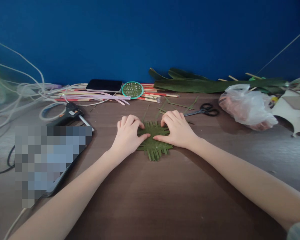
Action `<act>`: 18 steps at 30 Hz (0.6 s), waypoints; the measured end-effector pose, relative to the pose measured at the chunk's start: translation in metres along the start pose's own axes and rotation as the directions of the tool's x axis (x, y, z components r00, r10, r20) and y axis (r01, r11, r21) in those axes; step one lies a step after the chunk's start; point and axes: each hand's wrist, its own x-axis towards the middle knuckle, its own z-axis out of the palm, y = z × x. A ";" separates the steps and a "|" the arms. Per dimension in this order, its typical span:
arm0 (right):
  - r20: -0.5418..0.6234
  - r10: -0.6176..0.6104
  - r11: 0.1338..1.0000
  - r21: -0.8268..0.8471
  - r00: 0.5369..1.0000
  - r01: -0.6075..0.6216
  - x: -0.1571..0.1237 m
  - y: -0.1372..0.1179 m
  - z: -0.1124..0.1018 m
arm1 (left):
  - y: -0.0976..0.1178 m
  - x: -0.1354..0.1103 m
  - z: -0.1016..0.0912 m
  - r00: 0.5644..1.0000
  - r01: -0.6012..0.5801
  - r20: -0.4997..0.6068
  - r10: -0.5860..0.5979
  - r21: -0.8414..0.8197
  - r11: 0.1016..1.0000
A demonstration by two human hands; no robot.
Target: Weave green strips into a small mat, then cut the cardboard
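A small mat woven from green leaf strips [153, 145] lies flat on the brown table, its loose strip ends sticking out all round. My left hand [128, 135] grips its left side, thumb pressed on top and fingers curled near the far left edge. On the opposite side my right hand [177, 129] does the same, its thumb pointing toward the other thumb near the mat's middle. Parts of both side edges are hidden under the fingers. Just beyond the right hand are black scissors [207, 110] and a few thin leaf scraps [180, 104].
Left: a glue gun [67, 115], a blurred-out device [55, 160] and tangled white cables [20, 96]. Along the blue wall: a phone [104, 85], a teal-rimmed woven round [132, 90], sticks [160, 95] and long leaves [205, 85]. Right: a plastic bag [248, 106] and cut cardboard [293, 111].
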 end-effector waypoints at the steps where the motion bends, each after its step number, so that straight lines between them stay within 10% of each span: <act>1: 0.001 0.000 1.000 0.000 1.000 0.000 0.000 0.000 0.000 | 0.000 0.000 0.000 1.000 0.001 -0.002 -0.001 -0.002 1.000; 18: 0.018 0.011 1.000 0.021 1.000 -0.012 0.000 0.000 0.000 | -0.002 0.002 0.001 1.000 0.000 0.025 0.001 -0.025 1.000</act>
